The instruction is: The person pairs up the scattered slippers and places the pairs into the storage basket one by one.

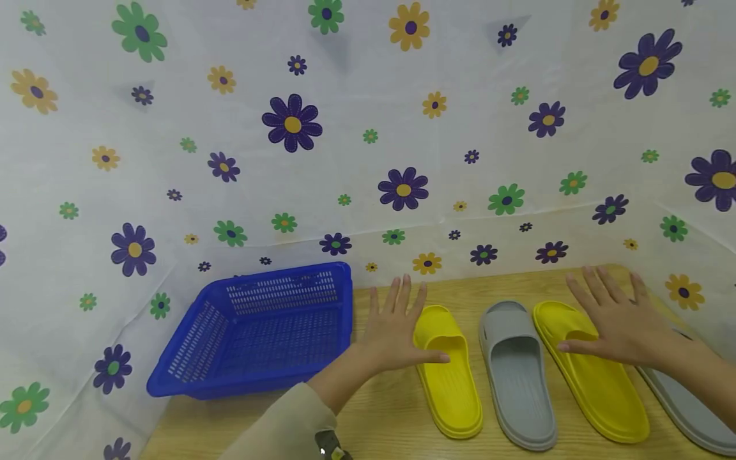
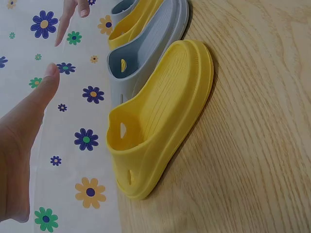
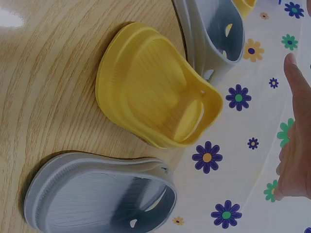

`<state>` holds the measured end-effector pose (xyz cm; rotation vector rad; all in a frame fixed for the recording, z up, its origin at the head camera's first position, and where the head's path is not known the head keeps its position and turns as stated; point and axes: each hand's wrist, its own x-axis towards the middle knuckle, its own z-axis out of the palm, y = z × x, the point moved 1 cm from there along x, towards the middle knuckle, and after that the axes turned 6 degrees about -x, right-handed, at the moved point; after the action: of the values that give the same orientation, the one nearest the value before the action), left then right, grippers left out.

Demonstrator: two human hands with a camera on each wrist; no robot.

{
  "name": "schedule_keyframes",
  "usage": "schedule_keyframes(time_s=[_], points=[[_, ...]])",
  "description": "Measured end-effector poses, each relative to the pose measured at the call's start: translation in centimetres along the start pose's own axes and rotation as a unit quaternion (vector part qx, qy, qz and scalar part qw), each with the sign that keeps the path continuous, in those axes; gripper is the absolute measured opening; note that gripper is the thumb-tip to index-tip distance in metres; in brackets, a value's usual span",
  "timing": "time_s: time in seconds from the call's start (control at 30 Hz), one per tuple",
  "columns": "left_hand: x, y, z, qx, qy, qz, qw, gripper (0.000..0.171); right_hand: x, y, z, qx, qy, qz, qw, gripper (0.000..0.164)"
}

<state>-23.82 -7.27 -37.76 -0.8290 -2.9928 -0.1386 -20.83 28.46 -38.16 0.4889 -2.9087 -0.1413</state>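
Here, a blue perforated basket beside slippers, left hand and right hand nearby, fingers outspread.

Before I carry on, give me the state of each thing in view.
Left hand: fingers spread, holding nothing.
Right hand: fingers spread, holding nothing.
Left yellow slipper: sole down.
Left grey slipper: sole down.
Right yellow slipper: sole down.
Right grey slipper: sole down.
Blue basket: upright, nothing visible inside.
Flowered cloth: hanging, creased.
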Motion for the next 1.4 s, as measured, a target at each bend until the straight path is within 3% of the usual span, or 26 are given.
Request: schedule_keyframes(time_s=[0.63,0.9,1.17,1.4], points=[[0.9,0.4,2.6,0.065,-0.001,0.007,0.9979,0.118,0.2,1.2,1.6,0.010,-0.007,-0.008,1.000,0.112],[1.7,0.5,3.5,0.050,-0.012,0.007,0.9987,0.117,0.2,1.7,3.0,0.069,-0.033,-0.025,0.997,0.120],[2.1,0.4,4.5,0.044,-0.009,0.018,0.9988,0.118,0.2,2.3,4.1,0.094,-0.050,-0.026,0.994,0.121],[2.2,0.2,5.4,0.037,-0.015,0.034,0.9986,0.116,0.0,2.9,5.3,0.159,-0.052,-0.052,0.985,0.117]])
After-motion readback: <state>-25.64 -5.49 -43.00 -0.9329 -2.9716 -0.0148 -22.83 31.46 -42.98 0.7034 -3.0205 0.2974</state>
